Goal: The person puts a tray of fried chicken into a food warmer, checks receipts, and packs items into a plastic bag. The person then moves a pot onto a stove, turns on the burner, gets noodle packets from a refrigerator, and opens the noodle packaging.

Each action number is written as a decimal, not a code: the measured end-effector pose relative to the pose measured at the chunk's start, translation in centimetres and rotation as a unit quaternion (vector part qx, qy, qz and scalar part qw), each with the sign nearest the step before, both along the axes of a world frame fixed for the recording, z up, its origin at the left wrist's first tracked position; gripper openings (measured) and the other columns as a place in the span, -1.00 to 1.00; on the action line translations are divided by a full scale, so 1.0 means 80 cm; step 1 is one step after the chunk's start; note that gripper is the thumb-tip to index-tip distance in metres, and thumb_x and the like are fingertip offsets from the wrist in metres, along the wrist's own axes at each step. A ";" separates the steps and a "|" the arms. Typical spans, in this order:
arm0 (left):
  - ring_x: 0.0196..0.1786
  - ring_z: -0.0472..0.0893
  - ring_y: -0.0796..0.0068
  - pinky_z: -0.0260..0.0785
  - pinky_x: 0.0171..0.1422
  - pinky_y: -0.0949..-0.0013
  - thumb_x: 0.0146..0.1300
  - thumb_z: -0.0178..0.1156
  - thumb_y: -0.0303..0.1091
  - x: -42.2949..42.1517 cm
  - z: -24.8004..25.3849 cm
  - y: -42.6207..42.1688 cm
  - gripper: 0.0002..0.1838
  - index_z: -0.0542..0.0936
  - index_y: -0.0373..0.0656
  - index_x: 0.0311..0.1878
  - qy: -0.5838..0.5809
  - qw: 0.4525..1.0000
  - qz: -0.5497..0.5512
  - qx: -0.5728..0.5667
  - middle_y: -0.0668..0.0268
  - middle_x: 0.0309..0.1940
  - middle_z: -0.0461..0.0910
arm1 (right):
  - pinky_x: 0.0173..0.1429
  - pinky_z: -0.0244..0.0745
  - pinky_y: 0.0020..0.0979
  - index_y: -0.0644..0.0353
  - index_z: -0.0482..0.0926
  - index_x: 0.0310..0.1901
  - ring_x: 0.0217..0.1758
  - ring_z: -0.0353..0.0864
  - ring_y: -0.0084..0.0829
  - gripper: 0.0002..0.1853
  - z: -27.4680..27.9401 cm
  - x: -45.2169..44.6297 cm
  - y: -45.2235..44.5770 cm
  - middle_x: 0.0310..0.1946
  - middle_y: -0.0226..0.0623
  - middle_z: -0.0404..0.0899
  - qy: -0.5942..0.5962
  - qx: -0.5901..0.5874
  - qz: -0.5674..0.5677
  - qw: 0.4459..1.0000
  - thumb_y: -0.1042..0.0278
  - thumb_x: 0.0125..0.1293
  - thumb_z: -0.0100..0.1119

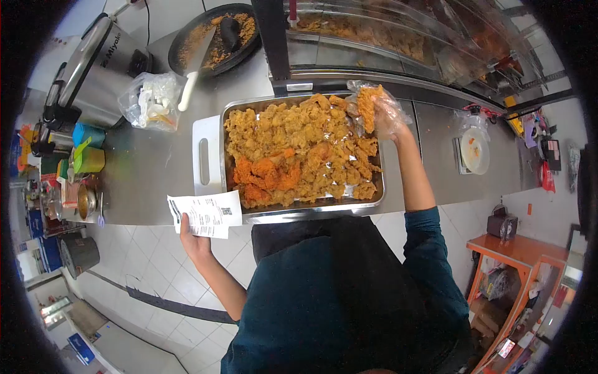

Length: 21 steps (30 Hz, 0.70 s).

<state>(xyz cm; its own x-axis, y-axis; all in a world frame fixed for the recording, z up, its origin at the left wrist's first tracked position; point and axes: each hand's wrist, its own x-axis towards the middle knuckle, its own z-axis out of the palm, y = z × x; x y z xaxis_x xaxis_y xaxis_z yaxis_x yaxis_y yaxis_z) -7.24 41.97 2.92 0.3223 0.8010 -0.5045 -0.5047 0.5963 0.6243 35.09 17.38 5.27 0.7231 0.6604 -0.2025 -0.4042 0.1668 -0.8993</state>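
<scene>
A printed paper receipt is pinched in my left hand, near the front edge of the counter. My right hand wears a clear plastic glove and grips a piece of fried chicken over the back right corner of a metal tray. Golden fried chicken pieces fill most of that tray. Toward its front left lie several brighter orange-red pieces. Under the tray's left side, a white cutting board sticks out with its handle slot showing.
Back left, a stone mortar holds chili paste and a pestle, with a white-handled knife across its rim. A plastic bag and a Miyako rice cooker stand nearby. Behind the tray is a glass display case; a white plate sits right.
</scene>
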 end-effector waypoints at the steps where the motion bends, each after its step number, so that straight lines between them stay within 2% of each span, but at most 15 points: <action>1: 0.01 0.37 0.25 0.24 0.08 0.21 0.14 -0.06 -0.39 0.004 0.002 0.001 -0.63 0.24 -0.37 0.00 0.003 1.000 -0.001 0.002 0.08 -0.04 0.35 | -0.09 0.36 -0.40 0.16 0.32 -0.07 -0.15 0.39 -0.42 -0.68 -0.001 -0.001 -0.004 -0.17 -0.32 0.38 0.006 0.009 -0.003 1.000 0.36 0.10 0.02; 4: 0.00 0.38 0.26 0.24 0.08 0.22 0.15 -0.06 -0.39 0.017 0.008 0.005 -0.64 0.26 -0.37 -0.01 0.006 1.000 -0.009 0.004 0.09 -0.05 0.36 | -0.17 0.40 -0.40 0.15 0.31 -0.07 -0.17 0.41 -0.45 -0.69 -0.001 -0.006 -0.008 -0.20 -0.34 0.40 -0.088 -0.048 -0.034 0.994 0.31 0.14 -0.02; 7: -0.01 0.38 0.27 0.25 0.07 0.24 0.15 -0.06 -0.39 0.023 0.011 0.008 -0.65 0.27 -0.37 -0.02 -0.002 1.000 -0.022 0.005 0.09 -0.06 0.37 | -0.19 0.39 -0.44 0.15 0.31 -0.07 -0.19 0.41 -0.49 -0.69 -0.010 0.001 -0.018 -0.22 -0.37 0.41 -0.014 -0.018 -0.059 0.998 0.25 0.17 -0.08; 10: -0.01 0.39 0.27 0.26 0.06 0.24 0.14 -0.06 -0.39 0.028 0.011 0.009 -0.66 0.28 -0.38 -0.03 0.000 1.000 -0.026 0.012 0.10 -0.07 0.38 | -0.18 0.37 -0.53 0.12 0.32 -0.07 -0.21 0.43 -0.52 -0.68 -0.006 -0.001 -0.022 -0.23 -0.39 0.42 -0.069 -0.084 -0.061 0.992 0.18 0.18 -0.11; 13: -0.02 0.40 0.27 0.27 0.05 0.24 0.14 -0.05 -0.40 0.026 0.007 0.007 -0.66 0.28 -0.37 -0.03 0.008 1.000 -0.025 0.013 0.10 -0.07 0.38 | -0.22 0.41 -0.48 0.18 0.28 -0.05 -0.21 0.44 -0.48 -0.68 -0.060 0.043 -0.040 -0.23 -0.32 0.42 -0.124 -0.150 -0.041 0.980 0.23 0.19 -0.12; 16: -0.03 0.40 0.27 0.28 0.05 0.23 0.13 -0.05 -0.40 0.022 0.000 0.008 -0.65 0.28 -0.37 -0.03 0.001 1.000 -0.021 0.006 0.10 -0.07 0.38 | -0.10 0.35 -0.41 0.22 0.27 -0.04 -0.16 0.42 -0.40 -0.66 -0.069 0.024 -0.043 -0.20 -0.30 0.41 -0.349 -0.271 0.014 0.897 0.22 0.21 -0.16; 17: -0.03 0.40 0.27 0.28 0.05 0.23 0.13 -0.05 -0.40 0.022 0.000 0.007 -0.65 0.28 -0.37 -0.03 0.000 1.000 -0.017 0.001 0.10 -0.08 0.38 | -0.06 0.31 -0.40 0.23 0.25 -0.02 -0.13 0.40 -0.38 -0.64 -0.067 0.018 -0.044 -0.17 -0.28 0.40 -0.403 -0.353 0.076 0.841 0.21 0.21 -0.16; 19: -0.03 0.40 0.27 0.27 0.05 0.22 0.13 -0.05 -0.40 0.019 0.000 0.005 -0.65 0.28 -0.37 -0.03 -0.001 1.000 -0.016 0.001 0.10 -0.08 0.38 | 0.02 0.24 -0.37 0.25 0.22 0.01 -0.06 0.37 -0.33 -0.60 -0.038 -0.010 -0.039 -0.12 -0.25 0.37 -0.490 -0.497 0.196 0.689 0.18 0.21 -0.17; 20: -0.03 0.40 0.27 0.27 0.05 0.22 0.13 -0.05 -0.40 0.018 -0.001 0.005 -0.65 0.28 -0.37 -0.03 0.000 1.000 -0.018 0.005 0.10 -0.08 0.38 | 0.10 0.15 -0.35 0.25 0.19 0.03 -0.01 0.33 -0.28 -0.57 -0.055 -0.020 -0.046 -0.09 -0.21 0.34 -0.556 -0.385 0.119 0.727 0.14 0.22 -0.18; 21: -0.03 0.40 0.27 0.27 0.05 0.22 0.13 -0.05 -0.39 0.017 -0.002 0.005 -0.65 0.28 -0.37 -0.03 0.000 1.000 -0.020 0.008 0.10 -0.08 0.38 | 0.07 0.20 -0.35 0.24 0.17 0.05 0.01 0.32 -0.29 -0.56 -0.070 -0.016 -0.047 -0.09 -0.20 0.34 -0.532 -0.382 0.103 0.748 0.13 0.22 -0.19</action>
